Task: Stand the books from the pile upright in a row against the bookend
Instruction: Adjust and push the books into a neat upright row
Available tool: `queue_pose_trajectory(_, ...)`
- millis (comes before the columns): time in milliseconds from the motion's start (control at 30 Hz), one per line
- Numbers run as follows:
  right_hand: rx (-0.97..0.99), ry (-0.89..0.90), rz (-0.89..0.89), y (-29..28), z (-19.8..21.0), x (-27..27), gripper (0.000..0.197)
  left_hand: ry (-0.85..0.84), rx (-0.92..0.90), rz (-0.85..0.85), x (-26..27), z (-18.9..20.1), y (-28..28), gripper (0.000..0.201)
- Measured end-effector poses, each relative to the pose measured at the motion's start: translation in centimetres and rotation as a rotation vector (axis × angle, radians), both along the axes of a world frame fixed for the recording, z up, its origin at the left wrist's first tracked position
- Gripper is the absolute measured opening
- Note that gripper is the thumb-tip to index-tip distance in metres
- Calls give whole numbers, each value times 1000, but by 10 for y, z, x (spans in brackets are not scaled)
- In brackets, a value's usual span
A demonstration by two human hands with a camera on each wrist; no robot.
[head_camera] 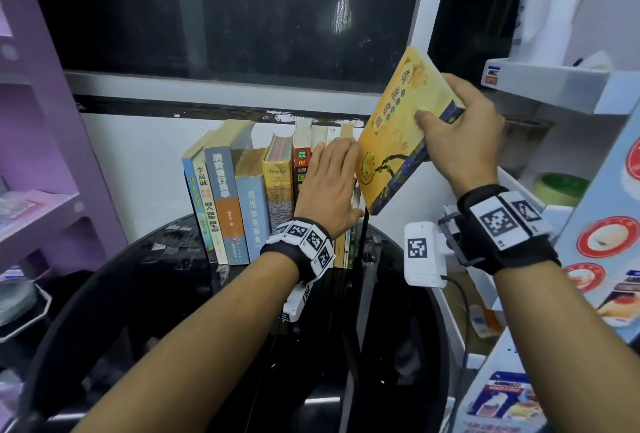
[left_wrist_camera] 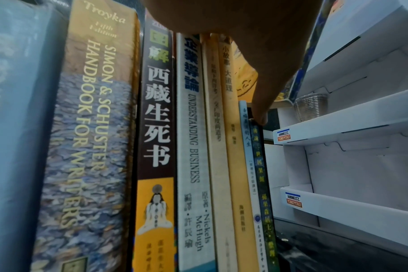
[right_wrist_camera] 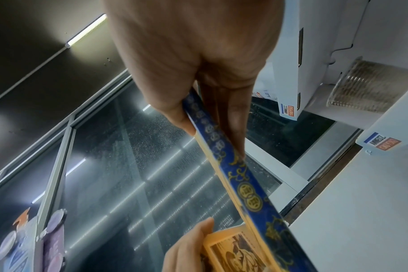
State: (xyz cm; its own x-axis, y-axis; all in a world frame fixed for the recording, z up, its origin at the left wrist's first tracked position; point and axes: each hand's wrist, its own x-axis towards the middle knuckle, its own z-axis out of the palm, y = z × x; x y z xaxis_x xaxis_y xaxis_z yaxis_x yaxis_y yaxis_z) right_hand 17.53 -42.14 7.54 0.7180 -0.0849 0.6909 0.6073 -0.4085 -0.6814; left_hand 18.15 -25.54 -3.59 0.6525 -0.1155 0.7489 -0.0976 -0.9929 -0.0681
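A row of upright books (head_camera: 249, 197) stands on the black round table (head_camera: 166, 294), spines towards me. My left hand (head_camera: 341, 179) lies flat with straight fingers against the spines at the row's right end; in the left wrist view its thumb (left_wrist_camera: 260, 114) touches the top of the last thin book. A thin black upright bookend (head_camera: 363, 235) shows just right of that end. My right hand (head_camera: 437, 100) grips a yellow book (head_camera: 398, 127) with a blue spine (right_wrist_camera: 252, 187), thumb on the cover. The book is tilted in the air above the row's right end.
White display shelves (head_camera: 547, 86) stand close on the right, holding a roll of tape (head_camera: 557, 188) and a stack of clear cups (left_wrist_camera: 310, 106). A purple shelf unit (head_camera: 41, 155) stands at the left. A dark window and white wall lie behind the row.
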Motion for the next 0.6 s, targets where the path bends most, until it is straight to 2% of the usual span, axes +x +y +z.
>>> queue_pose_trajectory(433, -107, -16, -116, 19, -23, 12, 40, 17, 46, 57, -2, -2, 7, 112)
queue_pose_trajectory(600, -155, -2, -133, 35, -32, 15, 46, -9, 51, 34, -4, -2, 10, 104)
